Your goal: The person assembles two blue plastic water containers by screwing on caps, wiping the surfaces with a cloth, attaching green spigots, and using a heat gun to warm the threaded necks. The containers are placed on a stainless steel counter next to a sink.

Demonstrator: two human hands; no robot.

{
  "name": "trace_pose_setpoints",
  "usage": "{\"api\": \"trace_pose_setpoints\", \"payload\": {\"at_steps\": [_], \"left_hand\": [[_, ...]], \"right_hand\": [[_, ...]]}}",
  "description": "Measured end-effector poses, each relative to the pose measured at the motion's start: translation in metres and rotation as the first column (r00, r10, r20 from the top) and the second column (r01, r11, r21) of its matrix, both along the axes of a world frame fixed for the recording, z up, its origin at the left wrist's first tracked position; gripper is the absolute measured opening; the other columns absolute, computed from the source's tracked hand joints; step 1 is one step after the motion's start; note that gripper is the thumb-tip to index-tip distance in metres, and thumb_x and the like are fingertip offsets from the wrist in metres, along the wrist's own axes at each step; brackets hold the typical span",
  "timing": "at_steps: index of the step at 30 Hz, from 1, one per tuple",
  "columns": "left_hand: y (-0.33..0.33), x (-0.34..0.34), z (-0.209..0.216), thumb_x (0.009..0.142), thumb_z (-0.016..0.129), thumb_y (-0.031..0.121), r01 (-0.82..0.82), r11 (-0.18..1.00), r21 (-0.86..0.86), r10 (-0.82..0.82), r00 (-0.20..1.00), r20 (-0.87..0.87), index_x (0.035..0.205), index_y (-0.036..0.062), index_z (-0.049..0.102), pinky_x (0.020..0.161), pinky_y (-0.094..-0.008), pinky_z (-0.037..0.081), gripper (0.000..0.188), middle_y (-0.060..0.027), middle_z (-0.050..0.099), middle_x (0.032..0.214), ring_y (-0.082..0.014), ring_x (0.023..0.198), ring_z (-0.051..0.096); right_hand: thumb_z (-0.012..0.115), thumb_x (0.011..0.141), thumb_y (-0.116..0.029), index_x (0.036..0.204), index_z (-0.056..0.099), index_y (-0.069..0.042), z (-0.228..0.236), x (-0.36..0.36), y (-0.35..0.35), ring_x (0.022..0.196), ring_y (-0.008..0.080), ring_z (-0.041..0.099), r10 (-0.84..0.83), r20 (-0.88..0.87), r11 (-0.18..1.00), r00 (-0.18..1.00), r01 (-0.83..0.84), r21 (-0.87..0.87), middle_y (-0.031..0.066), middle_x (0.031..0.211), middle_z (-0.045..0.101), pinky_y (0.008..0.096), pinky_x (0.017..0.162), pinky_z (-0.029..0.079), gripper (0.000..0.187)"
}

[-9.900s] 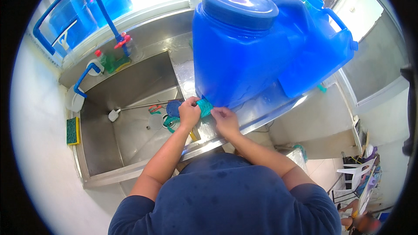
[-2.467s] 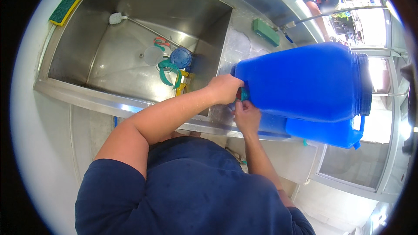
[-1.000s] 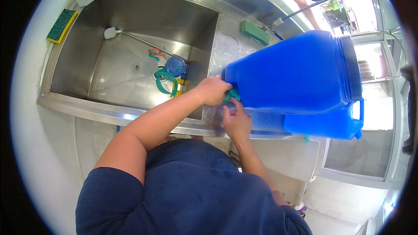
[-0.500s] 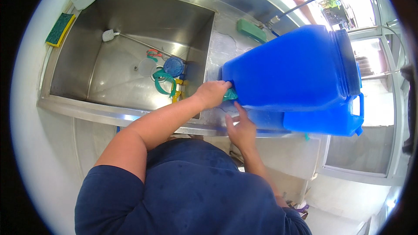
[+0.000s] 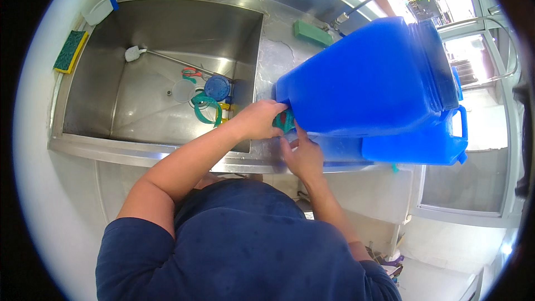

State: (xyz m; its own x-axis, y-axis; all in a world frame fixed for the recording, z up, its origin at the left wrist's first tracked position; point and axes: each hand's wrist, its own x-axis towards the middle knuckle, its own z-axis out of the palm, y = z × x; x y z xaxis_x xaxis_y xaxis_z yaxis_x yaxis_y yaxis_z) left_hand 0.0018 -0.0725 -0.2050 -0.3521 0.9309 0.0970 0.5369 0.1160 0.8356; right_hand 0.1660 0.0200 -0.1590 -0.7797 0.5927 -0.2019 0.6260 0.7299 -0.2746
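Note:
A large blue plastic container [image 5: 356,81] lies on its side on the steel counter, its wide dark lid toward the right. At its left end, my left hand [image 5: 261,120] is closed with the fingertips on a small green piece [image 5: 284,122], which shows a dark reddish patch. The piece looks glossy and bunched; its exact kind is unclear. My right hand [image 5: 305,157] comes from below, fingers bent and fingertips at the green piece's lower edge. Part of the green piece is hidden by the fingers.
Left of me, a steel sink [image 5: 92,86] holds a long-handled brush [image 5: 134,53], red-handled scissors [image 5: 191,72], a blue round cap [image 5: 217,87] and a green ring [image 5: 204,110]. A second blue jug [image 5: 412,150] stands right. A green block [image 5: 313,33] and yellow-green sponge [image 5: 71,51] lie nearby.
My right hand has moved in closer, its fingers bending toward the green piece. More of that piece and its reddish patch show now. The view has shifted slightly.

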Motion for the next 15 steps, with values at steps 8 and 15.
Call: {"api": "trace_pose_setpoints", "payload": {"at_steps": [8,15], "left_hand": [[0.009,-0.006,-0.008,0.073,0.080,0.030,0.115,0.993,-0.007,-0.113,0.981,0.159,0.127,-0.0018,0.053,0.083,-0.0423,0.051,0.068,-0.0231,0.066,0.100,-0.0383,0.095,0.064],[0.015,0.006,-0.033,0.078,0.078,0.019,-0.019,0.999,0.037,0.014,0.991,0.131,0.127,-0.0011,0.051,0.083,-0.0393,0.054,0.060,-0.0228,0.064,0.110,-0.0332,0.096,0.067]], "right_hand": [[0.067,0.088,-0.036,0.144,0.046,-0.012,0.007,0.028,0.003,0.072,0.0307,0.070,0.087,-0.072,0.994,0.994,-0.092,-0.062,0.0074,0.080,0.073,0.0405,0.066,0.054,0.064],[0.073,0.086,-0.026,0.136,0.055,-0.011,0.019,0.089,0.029,0.061,0.0214,0.067,0.068,-0.251,0.972,0.966,-0.121,-0.202,0.0079,0.077,0.071,0.0341,0.060,0.054,0.055]]}}
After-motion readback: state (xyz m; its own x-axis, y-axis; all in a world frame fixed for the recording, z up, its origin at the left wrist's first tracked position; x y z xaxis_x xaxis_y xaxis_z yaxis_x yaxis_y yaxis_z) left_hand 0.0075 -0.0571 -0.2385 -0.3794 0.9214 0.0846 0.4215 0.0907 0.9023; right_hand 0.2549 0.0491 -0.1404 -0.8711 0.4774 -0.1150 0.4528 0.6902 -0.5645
